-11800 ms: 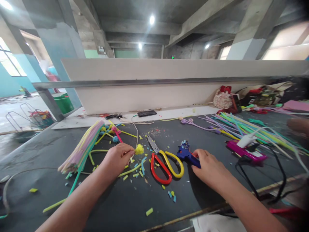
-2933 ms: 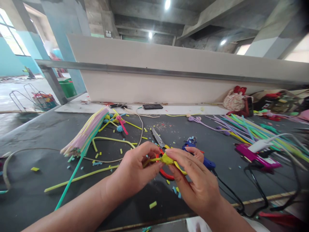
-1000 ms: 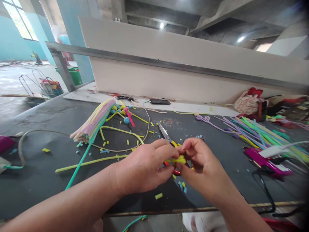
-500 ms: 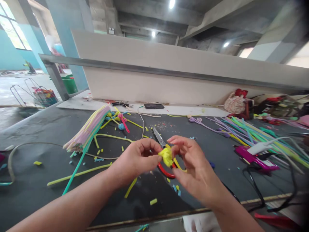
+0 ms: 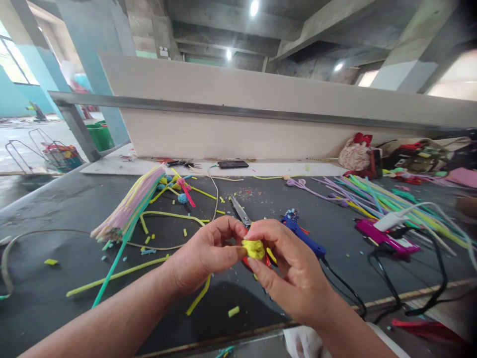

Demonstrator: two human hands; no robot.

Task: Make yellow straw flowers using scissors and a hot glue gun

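A small yellow pipe-cleaner ball [image 5: 254, 249] is held between both hands over the dark table. My left hand [image 5: 212, 251] pinches its left side with thumb and forefinger. Closed round the right side, my right hand [image 5: 288, 263] grips it with thumb and fingertips. Behind and beneath the ball lie scissors [image 5: 241, 211] with red handles, mostly covered by my hands. A blue glue gun [image 5: 303, 237] rests just beyond my right hand. Cut yellow pipe-cleaner pieces [image 5: 233, 312] are scattered around.
At left lies a bundle of pipe cleaners [image 5: 130, 206], with more pipe cleaners [image 5: 387, 206] spread at right. A magenta power strip [image 5: 387, 237] with a white plug and black cables sits at right. A phone [image 5: 233, 164] lies by the white partition [image 5: 238, 134].
My right hand has closed in on the yellow ball, its fingers now gripping it. The glue gun has come into fuller view, and the whole scene has shifted slightly left.
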